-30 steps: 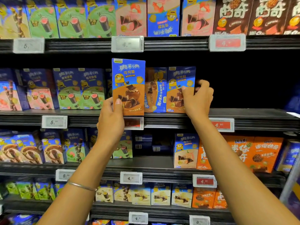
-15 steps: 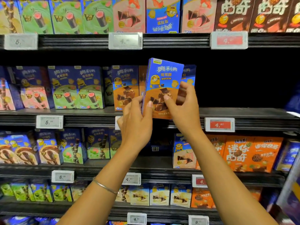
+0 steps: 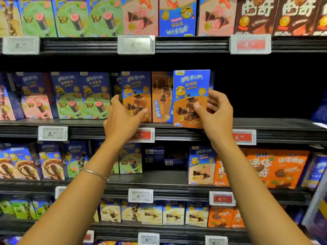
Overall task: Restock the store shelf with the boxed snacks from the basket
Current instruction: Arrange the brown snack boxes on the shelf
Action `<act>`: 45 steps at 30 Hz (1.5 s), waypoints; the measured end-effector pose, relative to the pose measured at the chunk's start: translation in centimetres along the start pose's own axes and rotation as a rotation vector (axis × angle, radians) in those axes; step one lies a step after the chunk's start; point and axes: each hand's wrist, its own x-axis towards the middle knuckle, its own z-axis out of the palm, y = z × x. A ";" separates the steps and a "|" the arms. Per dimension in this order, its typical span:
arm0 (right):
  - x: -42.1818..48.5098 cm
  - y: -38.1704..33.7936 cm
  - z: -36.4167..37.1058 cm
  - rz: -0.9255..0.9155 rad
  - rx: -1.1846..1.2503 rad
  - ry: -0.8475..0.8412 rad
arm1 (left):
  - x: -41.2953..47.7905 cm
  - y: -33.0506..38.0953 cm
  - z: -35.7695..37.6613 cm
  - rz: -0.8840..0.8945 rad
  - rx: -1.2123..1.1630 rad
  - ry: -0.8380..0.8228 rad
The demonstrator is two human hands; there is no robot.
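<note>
My right hand (image 3: 216,114) grips a blue and brown snack box (image 3: 190,96) by its right edge. The box is upright, its bottom at the front lip of the second shelf (image 3: 286,129), right of a sideways brown box (image 3: 161,99). My left hand (image 3: 122,120) is spread against the lower left of a matching box (image 3: 136,91) standing on that shelf, thumb on its front, fingers at its left edge. The basket is not in view.
A dark gap (image 3: 265,92) lies on the shelf right of the held box. Green and pink boxes (image 3: 83,98) fill the left part. Rows of boxes stand on the shelves above and below, and price tags (image 3: 245,137) line the shelf edges.
The held box has moved right and squared up against the shelf front. My left hand let go of it and moved left onto the neighbouring box on the shelf.
</note>
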 end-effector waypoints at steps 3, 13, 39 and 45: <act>0.0 -0.3 0.8 -0.020 -0.033 -0.015 | 0.5 0.0 0.5 0.017 0.058 -0.002; -1.2 -0.4 4.2 -0.154 -0.276 0.005 | 1.5 -0.5 0.0 0.008 0.125 0.007; -3.5 -1.9 6.4 -0.294 -0.632 0.006 | 1.5 -1.3 -1.0 0.055 -0.022 -0.097; -3.0 -1.2 6.9 -0.301 -0.618 -0.033 | 1.6 -1.3 -0.9 0.055 0.079 -0.052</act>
